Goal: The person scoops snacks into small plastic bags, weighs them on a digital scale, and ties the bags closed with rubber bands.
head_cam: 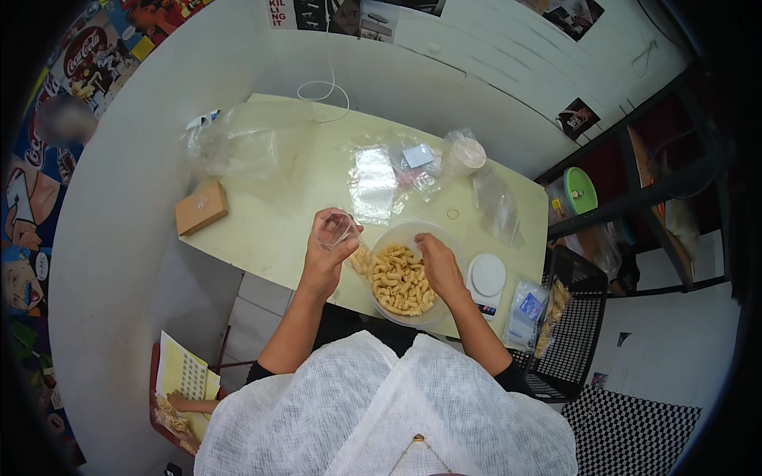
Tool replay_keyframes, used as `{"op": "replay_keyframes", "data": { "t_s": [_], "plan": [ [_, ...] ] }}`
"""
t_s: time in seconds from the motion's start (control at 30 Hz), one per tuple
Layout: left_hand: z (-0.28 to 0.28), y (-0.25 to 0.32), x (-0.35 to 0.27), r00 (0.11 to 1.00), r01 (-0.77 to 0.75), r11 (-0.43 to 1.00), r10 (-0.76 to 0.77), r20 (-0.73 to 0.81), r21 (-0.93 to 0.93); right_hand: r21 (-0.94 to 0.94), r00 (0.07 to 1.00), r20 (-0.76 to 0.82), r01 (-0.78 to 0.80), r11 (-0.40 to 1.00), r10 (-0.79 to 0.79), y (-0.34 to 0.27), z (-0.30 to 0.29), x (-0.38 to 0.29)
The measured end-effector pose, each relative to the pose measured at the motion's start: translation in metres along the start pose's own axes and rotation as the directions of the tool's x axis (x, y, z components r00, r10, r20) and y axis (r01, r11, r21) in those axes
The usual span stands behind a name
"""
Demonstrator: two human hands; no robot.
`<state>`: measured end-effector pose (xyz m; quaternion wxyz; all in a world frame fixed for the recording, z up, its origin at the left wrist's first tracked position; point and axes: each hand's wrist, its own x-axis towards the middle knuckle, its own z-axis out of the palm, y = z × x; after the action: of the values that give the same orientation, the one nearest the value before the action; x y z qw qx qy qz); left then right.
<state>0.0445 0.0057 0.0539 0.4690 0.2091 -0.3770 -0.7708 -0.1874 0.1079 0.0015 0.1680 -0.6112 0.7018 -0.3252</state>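
My left hand (322, 259) holds a clear plastic bag (339, 229) with its mouth spread toward the top. Some tube-shaped snacks (360, 260) show in the lower part of this bag, beside the tub's left rim. A round translucent plastic tub (443, 233) stands at the table's front edge, holding many curved, pale brown puffed snacks (399, 282). Over the right side of the tub is my right hand (440, 265), its fingers bent inward above the snacks. Whether anything is between those fingertips is hidden.
Right of the tub sit a white digital scale (488, 276) and a pack of plastic bags (527, 312), near a black basket (571, 333). Clear bags (372, 184), a cup (467, 156) and a cardboard box (202, 208) lie farther back. Another person's hand (177, 400) touches label sheets lower left.
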Motion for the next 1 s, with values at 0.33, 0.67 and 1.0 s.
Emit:
{"op": "replay_keyframes", "data": {
  "t_s": [0.33,0.67,1.0],
  "plan": [
    [-0.012,-0.002,-0.001,1.000,0.015,1.000,-0.015,0.011,0.000,0.268,0.927,0.271,-0.331,0.905,0.259,0.007,0.004,0.009],
    [0.003,-0.003,0.004,0.998,0.007,0.995,-0.014,0.064,0.104,0.419,0.885,0.328,-0.449,0.789,0.330,0.034,0.009,0.007],
    [0.013,-0.008,-0.001,0.998,-0.015,0.974,0.002,0.056,0.228,0.406,0.858,0.385,-0.489,0.772,0.340,0.028,0.010,0.002]
  ]
}}
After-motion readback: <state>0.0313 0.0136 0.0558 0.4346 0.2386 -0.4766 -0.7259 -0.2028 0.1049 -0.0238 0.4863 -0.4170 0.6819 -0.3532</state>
